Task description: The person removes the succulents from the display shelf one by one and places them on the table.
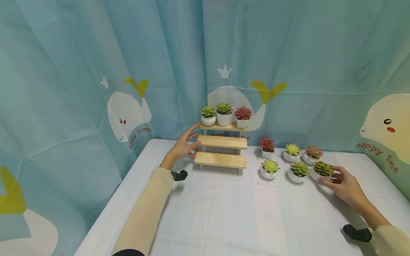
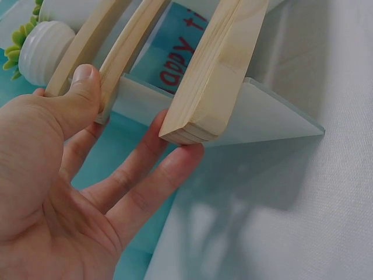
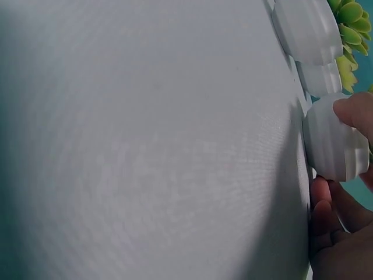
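Left hand [image 1: 182, 145], fingers spread against the stand [image 1: 221, 160], likely steadies it; right hand [image 1: 347, 185] pinches a pot [image 3: 327, 139], presumably sparing leaves [image 1: 323, 168].

This looks like a curtained-off tabletop corner; whether it lies in a home, a studio or some other building cannot be told, since the curtain [image 1: 179, 53] hides whatever is behind it. The curtain is blue and printed with cartoon whales [image 1: 116, 106], crowns [image 1: 225, 73] and the words "happy time" [image 1: 140, 136], which gives a homely, nursery-like look. The white table [image 1: 224, 220] bears a small wooden stand [image 1: 221, 142] and little potted plants [image 1: 299, 169], decor of a domestic kind.
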### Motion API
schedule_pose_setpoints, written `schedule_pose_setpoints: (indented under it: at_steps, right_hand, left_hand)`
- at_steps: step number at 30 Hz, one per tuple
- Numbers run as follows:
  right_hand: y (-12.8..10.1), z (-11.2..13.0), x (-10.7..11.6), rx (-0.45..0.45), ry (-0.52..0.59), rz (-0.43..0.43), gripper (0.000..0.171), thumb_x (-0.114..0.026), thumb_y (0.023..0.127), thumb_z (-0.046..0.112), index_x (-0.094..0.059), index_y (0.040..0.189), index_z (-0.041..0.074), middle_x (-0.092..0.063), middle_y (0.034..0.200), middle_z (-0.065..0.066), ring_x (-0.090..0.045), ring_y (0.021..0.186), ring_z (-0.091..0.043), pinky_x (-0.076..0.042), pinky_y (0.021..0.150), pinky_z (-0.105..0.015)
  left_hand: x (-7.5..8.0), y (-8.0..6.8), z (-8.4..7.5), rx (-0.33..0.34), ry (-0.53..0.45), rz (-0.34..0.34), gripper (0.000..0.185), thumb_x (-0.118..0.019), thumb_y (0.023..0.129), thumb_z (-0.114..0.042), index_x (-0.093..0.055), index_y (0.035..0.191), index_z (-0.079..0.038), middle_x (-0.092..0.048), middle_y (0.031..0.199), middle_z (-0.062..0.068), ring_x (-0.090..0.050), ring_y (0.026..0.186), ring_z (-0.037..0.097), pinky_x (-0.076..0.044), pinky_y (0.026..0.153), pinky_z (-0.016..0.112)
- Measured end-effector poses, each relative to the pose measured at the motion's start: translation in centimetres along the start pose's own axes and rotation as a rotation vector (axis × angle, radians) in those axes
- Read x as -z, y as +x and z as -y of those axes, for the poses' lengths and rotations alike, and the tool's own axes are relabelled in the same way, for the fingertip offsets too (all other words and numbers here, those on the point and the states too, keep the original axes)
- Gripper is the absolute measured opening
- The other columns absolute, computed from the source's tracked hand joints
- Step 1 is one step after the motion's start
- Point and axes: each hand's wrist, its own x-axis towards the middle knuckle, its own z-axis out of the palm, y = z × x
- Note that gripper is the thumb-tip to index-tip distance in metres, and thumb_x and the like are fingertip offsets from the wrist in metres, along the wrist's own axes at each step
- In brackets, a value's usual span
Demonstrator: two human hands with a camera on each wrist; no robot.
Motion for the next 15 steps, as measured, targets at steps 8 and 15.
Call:
schedule_pose_setpoints:
  at_steps: [8,15]
  right_hand:
    - [0.03,0.26,0.12,-0.004,-0.015,0.019,0.088,-0.069,0.1,0.042,-0.026,0.149,-0.018,-0.046,0.133,-0.048,-0.054,0.115,-0.058,-0.043,0.06,-0.013]
    - [0.11,0.22,0.23,-0.012,-0.021,0.029,0.09,-0.068,0.1,0.043,-0.025,0.149,-0.018,-0.044,0.134,-0.048,-0.054,0.116,-0.058,-0.045,0.062,-0.016]
  left_hand:
    - [-0.01,0.25,0.62,-0.003,0.015,-0.023,0.076,-0.066,0.103,-0.022,-0.023,0.163,-0.04,-0.033,0.164,0.015,-0.071,0.097,0.045,-0.063,0.068,0.051]
    - [-0.05,0.26,0.62,-0.004,0.01,-0.025,0.076,-0.067,0.103,-0.024,-0.024,0.163,-0.041,-0.033,0.164,0.014,-0.071,0.097,0.043,-0.063,0.068,0.051]
